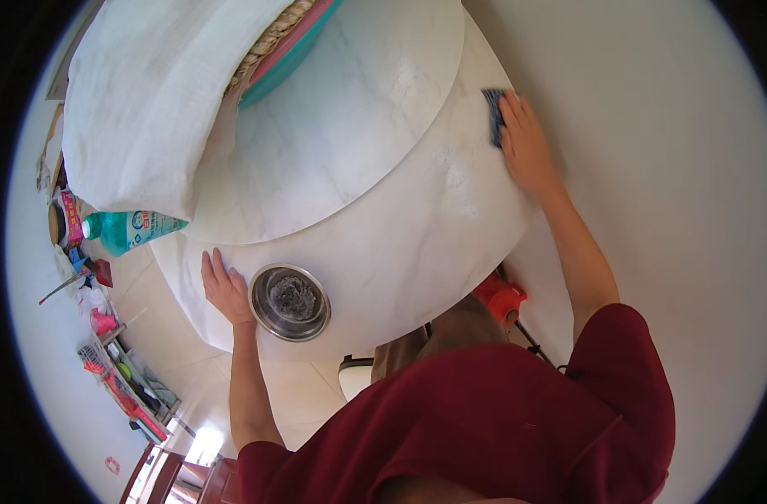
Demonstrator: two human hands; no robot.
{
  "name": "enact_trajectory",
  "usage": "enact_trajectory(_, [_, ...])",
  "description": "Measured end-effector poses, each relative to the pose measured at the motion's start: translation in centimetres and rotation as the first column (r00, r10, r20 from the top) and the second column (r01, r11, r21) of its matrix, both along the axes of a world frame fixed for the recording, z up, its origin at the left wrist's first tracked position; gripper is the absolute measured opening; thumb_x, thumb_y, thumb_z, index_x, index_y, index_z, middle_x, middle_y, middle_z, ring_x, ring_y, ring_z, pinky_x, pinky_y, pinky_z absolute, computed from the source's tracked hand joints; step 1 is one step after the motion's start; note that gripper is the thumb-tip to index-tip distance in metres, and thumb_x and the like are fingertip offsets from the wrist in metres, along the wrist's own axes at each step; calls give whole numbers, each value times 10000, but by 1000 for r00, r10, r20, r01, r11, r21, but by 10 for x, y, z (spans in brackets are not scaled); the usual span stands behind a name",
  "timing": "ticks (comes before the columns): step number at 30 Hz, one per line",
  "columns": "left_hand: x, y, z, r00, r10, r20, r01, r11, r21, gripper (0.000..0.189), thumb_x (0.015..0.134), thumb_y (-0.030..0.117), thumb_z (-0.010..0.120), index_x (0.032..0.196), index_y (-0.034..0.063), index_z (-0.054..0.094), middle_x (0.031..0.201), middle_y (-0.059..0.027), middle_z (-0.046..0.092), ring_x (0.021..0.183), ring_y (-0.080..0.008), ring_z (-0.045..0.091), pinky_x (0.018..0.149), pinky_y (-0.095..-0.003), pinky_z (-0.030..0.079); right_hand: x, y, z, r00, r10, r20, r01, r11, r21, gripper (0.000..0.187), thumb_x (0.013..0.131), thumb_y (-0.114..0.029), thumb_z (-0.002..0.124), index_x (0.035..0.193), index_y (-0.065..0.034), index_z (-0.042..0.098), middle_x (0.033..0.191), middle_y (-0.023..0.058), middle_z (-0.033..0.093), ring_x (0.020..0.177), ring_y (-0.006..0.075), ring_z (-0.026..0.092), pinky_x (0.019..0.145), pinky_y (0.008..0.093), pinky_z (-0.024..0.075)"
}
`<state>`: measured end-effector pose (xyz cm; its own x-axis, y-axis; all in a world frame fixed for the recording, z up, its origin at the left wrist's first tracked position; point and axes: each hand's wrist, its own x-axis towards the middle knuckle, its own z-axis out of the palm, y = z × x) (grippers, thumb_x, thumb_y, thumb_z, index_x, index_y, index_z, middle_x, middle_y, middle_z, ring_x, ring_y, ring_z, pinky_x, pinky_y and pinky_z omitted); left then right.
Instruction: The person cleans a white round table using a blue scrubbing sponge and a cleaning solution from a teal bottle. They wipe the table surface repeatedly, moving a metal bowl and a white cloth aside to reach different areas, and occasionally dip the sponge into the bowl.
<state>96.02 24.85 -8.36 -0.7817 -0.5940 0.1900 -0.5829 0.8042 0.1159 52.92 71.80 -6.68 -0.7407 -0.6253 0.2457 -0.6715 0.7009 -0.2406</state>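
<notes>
My right hand [527, 142] presses a dark blue cloth or scouring pad [495, 116] onto the outer rim of a white marble-patterned round table [383, 252], close to the wall. Wet-looking streaks mark the surface beside it. At the lower left, my left hand [226, 288] rests on the table edge with its fingers spread slightly, holding nothing. Next to it stands a round stainless steel bowl [290, 302] with something greyish and foamy at its bottom; what it is cannot be told.
A raised turntable [358, 126] covers the table's middle. On it, white cloth [150, 94] drapes over a woven basket rim [266, 44] and a green basin [289, 69]. A green plastic bottle [121, 232] lies partly beneath the cloth. Below the edge is a red object [502, 297]; a shelf [137, 384] stands left.
</notes>
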Motion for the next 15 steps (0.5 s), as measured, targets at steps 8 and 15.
enact_trajectory(8, [-10,-5,-3,997,-70,-38,70,998,-10,533,1001,242,471,1514,104,515,1575,-208,456,1416,-404,452,1144,-512,377,-77,-43,-11,993,-9,-120,5,999,-32,451,1069,-184,508,1475,11,496,1577,192,466,1450,414,424,1192,465,387])
enact_trajectory(15, [2,0,-7,1000,12,-2,-12,1000,-28,527,1015,272,472,1530,164,505,1603,-138,448,1436,-354,443,1149,-496,367,46,39,1,997,-39,-59,44,996,74,494,1068,-177,495,1528,-2,450,1619,203,409,1459,412,416,1208,466,365])
